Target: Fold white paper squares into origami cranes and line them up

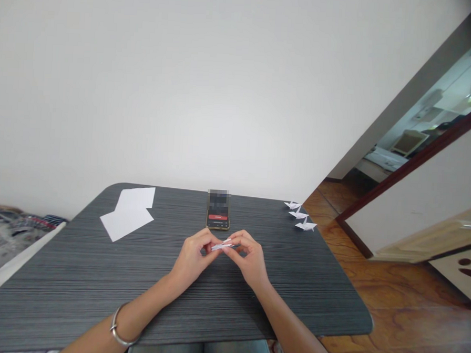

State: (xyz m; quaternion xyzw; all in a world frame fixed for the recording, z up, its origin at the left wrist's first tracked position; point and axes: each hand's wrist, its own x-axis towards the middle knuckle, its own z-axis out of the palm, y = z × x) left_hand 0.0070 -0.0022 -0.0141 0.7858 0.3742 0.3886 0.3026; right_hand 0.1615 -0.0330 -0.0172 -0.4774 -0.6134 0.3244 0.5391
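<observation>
A small piece of folded white paper [222,246] is pinched between my two hands above the dark table [180,321]. My left hand [194,256] grips its left end with thumb and forefinger, while my right hand [248,256] has the right end between its fingertips. Fingers cover part of the paper, so its full shape is hidden. Just beyond my hands a phone [218,223] stands upright with its screen lit. Three folded paper cranes [305,225] sit in a row near the table's right edge.
Two overlapping white paper sheets [133,213] lie at the table's far left. A white wall [224,91] rises behind the table. Clothes-like items [11,238] are heaped to the left. Wooden floor [395,290] and a doorway lie to the right.
</observation>
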